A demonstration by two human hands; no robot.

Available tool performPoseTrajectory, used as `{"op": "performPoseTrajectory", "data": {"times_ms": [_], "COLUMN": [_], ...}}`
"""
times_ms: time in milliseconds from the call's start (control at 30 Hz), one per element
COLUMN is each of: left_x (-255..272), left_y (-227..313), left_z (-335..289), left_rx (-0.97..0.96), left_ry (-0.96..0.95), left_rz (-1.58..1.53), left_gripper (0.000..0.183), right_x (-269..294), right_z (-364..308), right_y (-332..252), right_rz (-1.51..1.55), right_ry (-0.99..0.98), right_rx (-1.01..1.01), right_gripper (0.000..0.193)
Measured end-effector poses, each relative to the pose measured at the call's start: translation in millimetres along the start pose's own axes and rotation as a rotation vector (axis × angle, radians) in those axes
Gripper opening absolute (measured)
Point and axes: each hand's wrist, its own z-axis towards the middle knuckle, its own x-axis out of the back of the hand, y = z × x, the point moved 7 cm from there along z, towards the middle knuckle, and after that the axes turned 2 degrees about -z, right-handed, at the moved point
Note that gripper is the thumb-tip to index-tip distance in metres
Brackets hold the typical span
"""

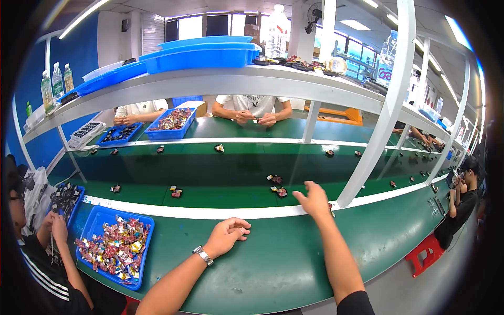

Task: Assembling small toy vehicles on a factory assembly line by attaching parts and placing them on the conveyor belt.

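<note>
My left hand, with a metal watch on its wrist, rests on the green worktable, its fingers loosely curled and nothing in it. My right hand reaches forward over the table's white front strip toward the conveyor belt, fingers spread and holding nothing. Just beyond its fingertips lies a small dark-and-red part on the belt, with another small part a little farther off. A blue tray heaped with small colourful parts sits to the left of my left hand.
A white post rises right of my right hand, carrying a shelf with blue bins. More small parts dot the belt. A co-worker sits at my left, another person at far right, and two people across.
</note>
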Motion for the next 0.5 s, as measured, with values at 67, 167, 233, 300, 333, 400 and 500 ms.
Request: {"op": "performPoseTrajectory", "data": {"times_ms": [67, 167, 233, 300, 333, 400, 500], "left_x": [-2, -2, -1, -1, -1, -4, -5], "left_y": [0, -1, 0, 0, -1, -1, -1], "left_z": [1, -1, -2, -2, -4, -1, 1], "left_rx": [-0.011, -0.008, -0.002, 0.005, 0.01, 0.006, -0.004], "left_ry": [-0.01, -0.024, -0.021, -0.054, -0.05, -0.052, -0.062], "left_rz": [-0.002, 0.001, 0.002, -0.006, -0.002, 0.0, -0.004], "left_gripper": [0.019, 0.019, 0.019, 0.019, 0.019, 0.018, 0.017], "right_x": [-33, -71, -84, -96, -100, -100, -96], "right_z": [8, 21, 32, 41, 46, 48, 55], "right_y": [-20, -38, -42, -45, -41, -35, -24], "right_rz": [-0.063, -0.167, -0.24, -0.314, -0.29, -0.272, -0.22], "right_ry": [0.0, -0.02, 0.005, 0.022, 0.008, 0.053, 0.051], "right_rx": [0.051, 0.005, 0.032, 0.066, 0.058, 0.086, 0.099], "right_gripper": [0.08, 0.093, 0.087, 0.081, 0.071, 0.044, 0.035]}}
